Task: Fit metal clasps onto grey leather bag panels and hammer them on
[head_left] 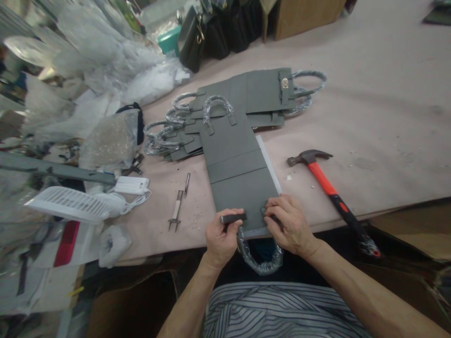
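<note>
Step in hand: looks like positioning work at the near end of a grey panel point(237, 176), which runs from mid-frame down to the lower centre, on the table point(380, 117) w/ a pale strip point(269, 162) showing along its R edge. L hand point(221, 237), lower centre, is closed round a short dark tool point(232, 218), its far end near the L end of the wrapped handle point(261, 268); can't tell if it touches the panel. R hand point(291, 225), just right of it, has fingers bent over the panel's R corner, by the other handle end; can't tell if it pinches or only presses.

Next move, prob.: calls for panel kept flat, tool end set squarely on its spot, L fingers clear of the tip.

Around: claw hammer point(322, 178) lies right of centre, head up-frame, grip toward lower R, nothing on it. Forked metal tool point(175, 213) & thin metal rod point(187, 185) lie left of the panel. Stack of similar grey pieces point(268, 91) above centre; panel's far end overlaps it, so it may sit uneven or snag there. White slotted device point(68, 203) at mid-left, plastic bags point(102, 51) upper L, dark bags point(216, 35) & cardboard box point(306, 18) at top. Near hands, main obstacle = loop hanging past the table edge.
</note>
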### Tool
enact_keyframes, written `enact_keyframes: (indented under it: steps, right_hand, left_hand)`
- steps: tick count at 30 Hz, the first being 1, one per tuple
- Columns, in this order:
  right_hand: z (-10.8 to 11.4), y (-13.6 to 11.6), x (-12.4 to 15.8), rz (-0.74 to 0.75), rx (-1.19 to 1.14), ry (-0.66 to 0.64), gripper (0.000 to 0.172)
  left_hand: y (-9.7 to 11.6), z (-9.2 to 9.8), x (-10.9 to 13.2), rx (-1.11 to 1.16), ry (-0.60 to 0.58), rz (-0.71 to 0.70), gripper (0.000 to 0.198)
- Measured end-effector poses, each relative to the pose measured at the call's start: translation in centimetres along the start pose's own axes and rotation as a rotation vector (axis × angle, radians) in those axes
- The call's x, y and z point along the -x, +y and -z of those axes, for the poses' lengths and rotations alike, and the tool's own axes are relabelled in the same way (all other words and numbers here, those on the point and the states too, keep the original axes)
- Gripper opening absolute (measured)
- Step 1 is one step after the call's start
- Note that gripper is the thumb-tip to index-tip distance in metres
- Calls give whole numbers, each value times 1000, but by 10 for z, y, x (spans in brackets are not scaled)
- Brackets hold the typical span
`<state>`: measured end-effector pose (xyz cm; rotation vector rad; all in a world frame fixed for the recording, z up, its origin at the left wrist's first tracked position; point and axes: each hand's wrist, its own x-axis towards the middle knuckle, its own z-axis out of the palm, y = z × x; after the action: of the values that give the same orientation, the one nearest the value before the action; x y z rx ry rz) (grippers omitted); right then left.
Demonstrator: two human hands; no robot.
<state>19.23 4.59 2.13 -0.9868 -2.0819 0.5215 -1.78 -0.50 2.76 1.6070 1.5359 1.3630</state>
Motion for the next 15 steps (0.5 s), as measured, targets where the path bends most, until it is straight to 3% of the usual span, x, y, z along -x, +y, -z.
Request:
enact_keyframes:
  steps: [3,15]
  right_hand:
    - [0,0,0,4,-4,8,8]
    - [-2,2,2,-5,-8,14,7]
  left_hand:
    - [-1,0,5,-41,30,-85,11]
    - [-2,-4,15,-2,115,21,13]
